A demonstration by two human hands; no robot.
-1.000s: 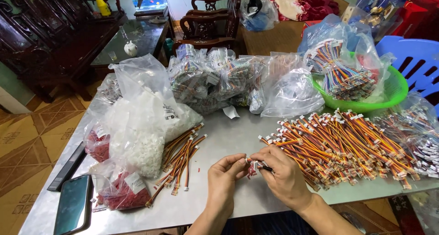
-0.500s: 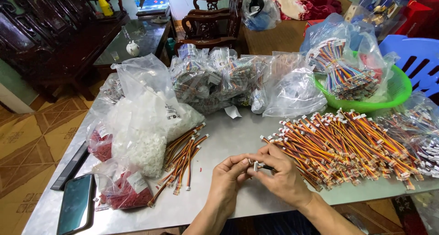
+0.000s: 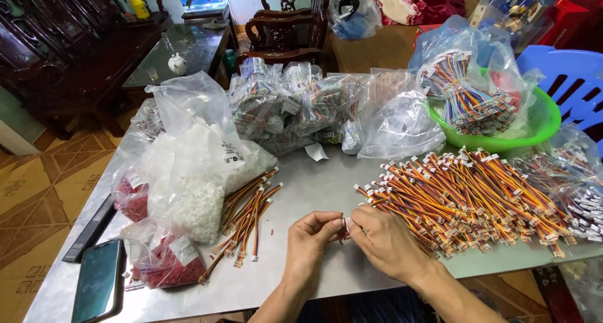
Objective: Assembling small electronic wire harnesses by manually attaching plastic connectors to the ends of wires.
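Note:
My left hand (image 3: pixel 312 242) and my right hand (image 3: pixel 384 240) meet at the front middle of the grey metal table (image 3: pixel 314 191). Together they pinch a small white connector with short coloured wires (image 3: pixel 345 225) between the fingertips; most of it is hidden by the fingers. Right of my right hand lies a big heap of orange, yellow and red wire harnesses with white plugs (image 3: pixel 468 194). Left of my left hand lies a smaller bundle of the same wires (image 3: pixel 246 219).
A clear bag of small white parts (image 3: pixel 195 172) and two bags of red parts (image 3: pixel 164 260) sit at the left. A phone (image 3: pixel 97 284) lies at the front left corner. Bags of wire harnesses (image 3: pixel 295 106), a green basin (image 3: pixel 540 125), a blue plastic chair (image 3: pixel 568 78) stand behind.
Both hands have stayed together at the table's front, with the fingers shifting slightly on the small connector. The camera view has drifted a little; the piles have not moved.

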